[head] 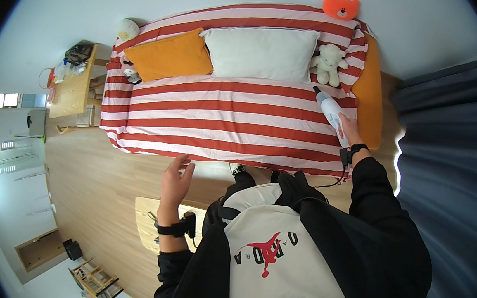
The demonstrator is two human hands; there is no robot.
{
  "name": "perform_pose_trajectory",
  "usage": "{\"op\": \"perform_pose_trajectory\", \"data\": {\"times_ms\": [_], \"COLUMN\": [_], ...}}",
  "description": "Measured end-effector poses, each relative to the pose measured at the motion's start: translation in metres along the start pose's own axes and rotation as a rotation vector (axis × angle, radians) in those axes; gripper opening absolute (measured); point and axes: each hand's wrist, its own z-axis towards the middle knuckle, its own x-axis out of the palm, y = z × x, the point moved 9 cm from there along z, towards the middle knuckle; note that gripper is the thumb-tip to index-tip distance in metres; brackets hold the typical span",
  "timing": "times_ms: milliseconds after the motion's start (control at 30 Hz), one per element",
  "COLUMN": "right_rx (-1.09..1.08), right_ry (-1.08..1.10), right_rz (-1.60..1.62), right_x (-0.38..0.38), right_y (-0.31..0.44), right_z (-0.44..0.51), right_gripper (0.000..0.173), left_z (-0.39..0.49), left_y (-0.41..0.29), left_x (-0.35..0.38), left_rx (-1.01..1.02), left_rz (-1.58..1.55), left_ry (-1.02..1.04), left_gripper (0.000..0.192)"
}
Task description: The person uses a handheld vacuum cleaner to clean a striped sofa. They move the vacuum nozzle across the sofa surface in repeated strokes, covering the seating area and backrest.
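Observation:
My right hand (pixel 348 126) grips a white handheld vacuum cleaner (pixel 329 107) by its handle. Its dark nozzle points away from me, over the right end of a sofa draped in a red-and-white striped cover (pixel 226 115). Just beyond the nozzle sits a white teddy bear (pixel 329 64). A large white pillow (pixel 260 53) leans on the backrest beside an orange pillow (pixel 170 57). My left hand (pixel 176 180) hovers empty before the sofa's front edge, its fingers loosely curled and apart.
An orange bear-face cushion (pixel 340 6) and a round white plush (pixel 128 29) top the sofa's back corners. Dark curtains (pixel 448 134) hang at right. A low wooden table (pixel 145 219) stands by my left forearm. A wooden table (pixel 71 93) with bags is at far left.

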Motion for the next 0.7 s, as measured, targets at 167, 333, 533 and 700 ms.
{"op": "perform_pose_trajectory", "data": {"times_ms": [167,333,533,700], "right_rx": [-0.013,-0.025,-0.009,0.012], "right_ry": [0.004,-0.003,-0.035,-0.047], "right_rz": [0.049,0.076,0.12,0.14], "right_x": [-0.013,-0.027,-0.035,-0.032], "right_y": [-0.006,-0.017,-0.029,-0.038], "right_z": [-0.003,-0.007,-0.018,-0.03], "right_gripper": [0.057,0.056,0.054,0.054], "left_z": [0.0,0.004,0.008,0.014], "left_y": [-0.004,-0.01,-0.014,-0.011], "left_x": [0.002,0.006,0.012,0.014], "left_rx": [0.016,0.034,0.051,0.074], "left_rz": [0.013,0.026,0.016,0.007], "left_ry": [0.015,0.032,0.063,0.096], "left_gripper": [0.037,0.037,0.037,0.037]}}
